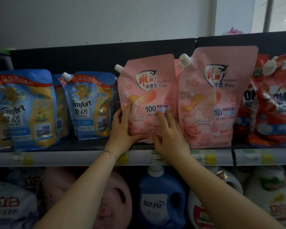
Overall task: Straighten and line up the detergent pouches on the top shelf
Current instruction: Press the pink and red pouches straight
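A pink detergent pouch (149,90) with a white spout stands on the top shelf (89,157), tilted a little to the left. My left hand (122,128) holds its lower left edge, thumb on the front face. My right hand (168,139) lies flat on its lower front with fingers straight. A second, taller pink pouch (220,100) stands right beside it, their edges overlapping. Blue Comfort pouches (91,104) (26,109) stand to the left, set further back.
Red pouches (274,103) crowd the right end of the shelf. A gap of dark shelf lies between the blue pouches and the pink one. Below, the lower shelf holds a blue jug (160,199), pink and white jugs and bags.
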{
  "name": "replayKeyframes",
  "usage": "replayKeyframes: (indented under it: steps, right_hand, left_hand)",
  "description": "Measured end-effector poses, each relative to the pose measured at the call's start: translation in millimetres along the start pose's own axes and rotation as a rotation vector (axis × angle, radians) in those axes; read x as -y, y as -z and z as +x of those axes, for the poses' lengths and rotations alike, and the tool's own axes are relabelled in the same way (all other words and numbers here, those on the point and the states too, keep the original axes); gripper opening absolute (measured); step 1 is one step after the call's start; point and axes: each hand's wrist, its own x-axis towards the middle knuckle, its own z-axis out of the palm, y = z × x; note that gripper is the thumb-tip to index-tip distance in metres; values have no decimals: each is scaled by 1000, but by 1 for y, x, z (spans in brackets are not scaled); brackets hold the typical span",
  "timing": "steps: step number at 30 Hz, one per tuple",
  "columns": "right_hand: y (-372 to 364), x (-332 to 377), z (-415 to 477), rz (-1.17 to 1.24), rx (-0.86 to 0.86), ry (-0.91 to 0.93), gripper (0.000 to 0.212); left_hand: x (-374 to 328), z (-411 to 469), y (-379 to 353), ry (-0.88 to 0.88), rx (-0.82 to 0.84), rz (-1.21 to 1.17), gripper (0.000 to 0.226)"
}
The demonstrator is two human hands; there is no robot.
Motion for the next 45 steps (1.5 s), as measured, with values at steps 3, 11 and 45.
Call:
replayKeyframes:
  steps: [3, 11, 45]
  right_hand:
    - [5, 1, -3, 26, -4, 17, 69]
    - [44, 2, -13, 33, 104, 27, 55]
    - [111, -100, -33, -148, 356, -289, 93]
  left_hand:
    - [-5, -11, 1, -36, -8, 62, 110]
    - [-31, -29, -4, -217, -290, 296, 40]
    - [-133, -5, -86, -140, 337, 544, 140]
